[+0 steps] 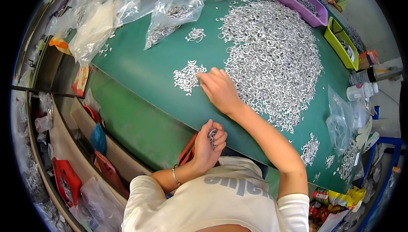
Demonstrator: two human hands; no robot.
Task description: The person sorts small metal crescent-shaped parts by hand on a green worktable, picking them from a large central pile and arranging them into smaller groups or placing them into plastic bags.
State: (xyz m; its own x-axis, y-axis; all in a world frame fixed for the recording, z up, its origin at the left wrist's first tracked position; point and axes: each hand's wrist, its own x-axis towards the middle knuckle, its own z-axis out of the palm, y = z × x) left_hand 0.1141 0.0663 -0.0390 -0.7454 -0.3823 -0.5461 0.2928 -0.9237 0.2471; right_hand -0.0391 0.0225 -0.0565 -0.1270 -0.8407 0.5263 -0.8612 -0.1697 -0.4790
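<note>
While the left hand [208, 145] grips rings [212, 135] (bunched), right hand [219, 89] lies flat.

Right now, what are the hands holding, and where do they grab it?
The left hand cups a stack of metal rings in curled fingers. The right hand holds nothing, fingertips on a small ring pile.

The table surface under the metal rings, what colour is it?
Green, seen in the head view: the table surface.
</note>
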